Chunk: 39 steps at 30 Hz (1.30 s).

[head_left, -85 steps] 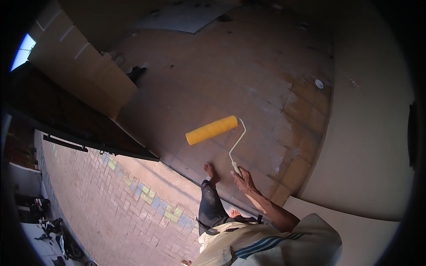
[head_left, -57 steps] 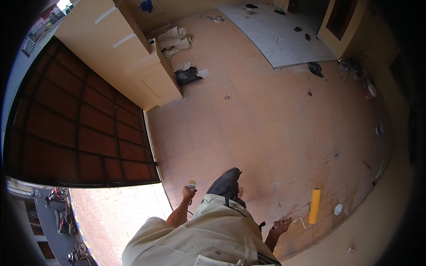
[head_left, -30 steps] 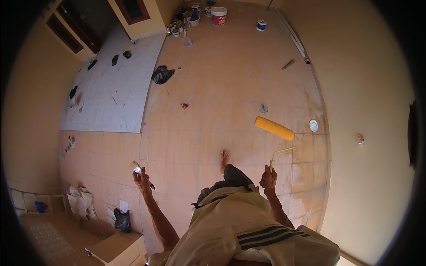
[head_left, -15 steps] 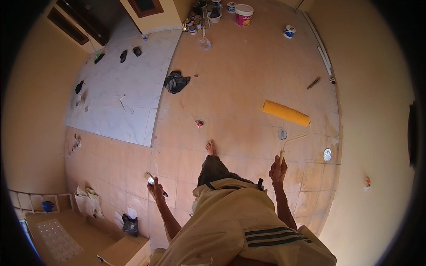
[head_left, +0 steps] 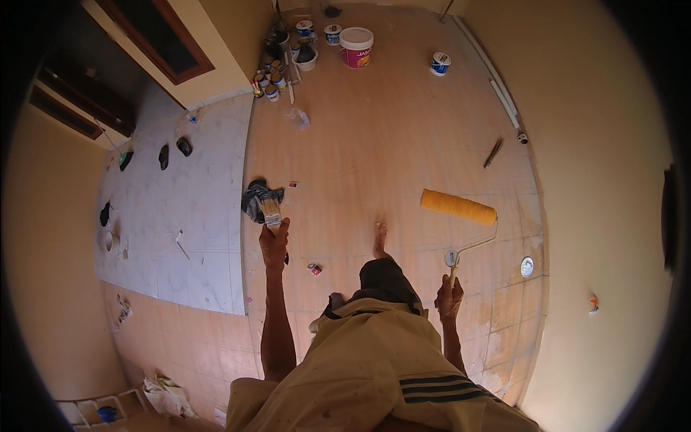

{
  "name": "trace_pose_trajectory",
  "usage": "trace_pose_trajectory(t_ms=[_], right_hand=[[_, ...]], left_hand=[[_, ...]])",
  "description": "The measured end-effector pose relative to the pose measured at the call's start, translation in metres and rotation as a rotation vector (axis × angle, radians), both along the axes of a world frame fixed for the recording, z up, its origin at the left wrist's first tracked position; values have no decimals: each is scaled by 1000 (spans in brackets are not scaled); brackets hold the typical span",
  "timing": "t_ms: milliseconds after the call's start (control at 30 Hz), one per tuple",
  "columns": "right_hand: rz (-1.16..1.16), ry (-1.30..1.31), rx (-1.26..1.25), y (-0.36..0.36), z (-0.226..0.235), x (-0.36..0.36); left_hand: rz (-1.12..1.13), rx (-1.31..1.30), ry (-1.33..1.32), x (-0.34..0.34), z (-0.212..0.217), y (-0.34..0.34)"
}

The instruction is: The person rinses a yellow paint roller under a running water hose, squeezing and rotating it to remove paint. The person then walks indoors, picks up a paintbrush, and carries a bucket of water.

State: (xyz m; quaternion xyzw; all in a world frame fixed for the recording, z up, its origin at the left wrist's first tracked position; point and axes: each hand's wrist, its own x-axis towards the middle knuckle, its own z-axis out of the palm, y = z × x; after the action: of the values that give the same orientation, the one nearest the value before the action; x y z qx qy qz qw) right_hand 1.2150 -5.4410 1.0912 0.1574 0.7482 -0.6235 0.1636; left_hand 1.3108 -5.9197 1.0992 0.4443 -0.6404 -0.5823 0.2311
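My left hand (head_left: 274, 243) grips a flat paintbrush (head_left: 271, 210), its bristles pointing away from me over a crumpled black plastic bag (head_left: 253, 198) on the floor. The brush has a pale metal band, and a dark handle end shows below my fist. In my right hand (head_left: 448, 298) is the pale handle of a paint roller (head_left: 459, 207). Its wide orange-yellow sleeve lies across the far end of a bent wire frame, held out ahead of me. A small round lid or disc (head_left: 451, 258) on the floor shows just behind the roller handle.
A large white-and-pink paint bucket (head_left: 357, 52) stands far ahead, with several paint cans (head_left: 271, 85) to its left. A smaller white-and-blue tub (head_left: 440, 65) is farther right. Long pale strips (head_left: 504, 104) lie along the right wall. Whitish tiles (head_left: 173, 216) cover the left floor.
I have stepped forward, so the bucket, cans and bag appear nearer. My left hand has risen and reached ahead with the paintbrush. The roller stays in my right hand.
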Motion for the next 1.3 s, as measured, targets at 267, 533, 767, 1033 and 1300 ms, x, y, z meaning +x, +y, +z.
trace_pose_trajectory(t_ms=[267,533,767,1033,1300], right_hand=[[400,-35,62,-130,20,-224],[893,-123,-65,-348,34,-345],[1076,20,-78,-502,22,-335],[1079,74,-10,-605,67,-349],[1072,17,92,-628,59,-405]], left_hand=[[442,329,108,-30,0,-14],[717,266,382,-41,36,-80],[604,228,291,-112,48,-218],[571,328,415,-169,48,-347],[596,359,347,-169,36,-378]])
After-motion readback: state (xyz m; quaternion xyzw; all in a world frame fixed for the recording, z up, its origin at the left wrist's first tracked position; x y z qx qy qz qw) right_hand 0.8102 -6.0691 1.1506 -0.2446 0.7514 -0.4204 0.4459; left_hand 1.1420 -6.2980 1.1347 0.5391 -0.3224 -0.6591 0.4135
